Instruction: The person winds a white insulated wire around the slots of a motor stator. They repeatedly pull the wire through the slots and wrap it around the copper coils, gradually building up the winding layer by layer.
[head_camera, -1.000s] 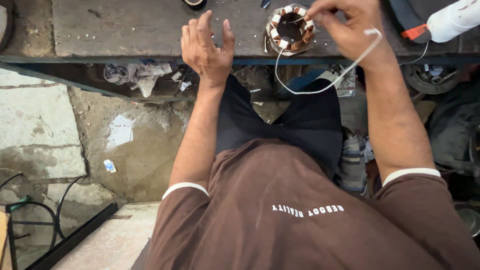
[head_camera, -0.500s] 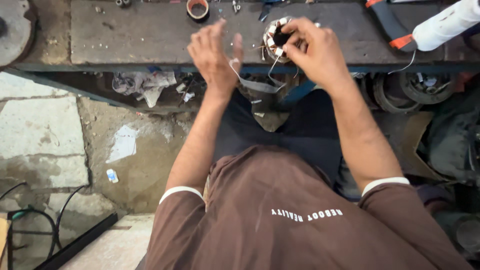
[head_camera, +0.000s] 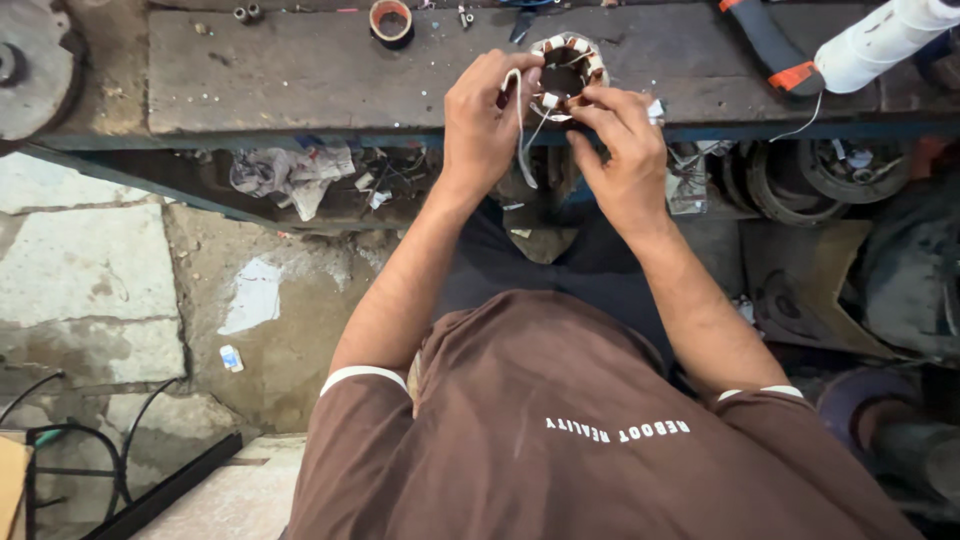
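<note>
A round motor stator (head_camera: 569, 60) with copper windings and white insulation stands on the dark workbench (head_camera: 300, 75). My left hand (head_camera: 487, 125) grips its near left side and pinches a white cord (head_camera: 520, 130) that hangs down from it. My right hand (head_camera: 622, 140) closes on the near right edge, fingertips on the white sleeves of the windings. Both hands hide the front of the stator.
A roll of tape (head_camera: 391, 21) lies on the bench to the left, a white tube (head_camera: 880, 40) with an orange-tipped tool at the right. Rags and wire clutter the shelf (head_camera: 290, 175) below. Round metal parts (head_camera: 830, 170) lie right; stone slabs (head_camera: 90, 270) left.
My left hand rose from flat on the bench edge to the stator and took the cord. My right hand drew in from the right side. Both now meet on the stator.
</note>
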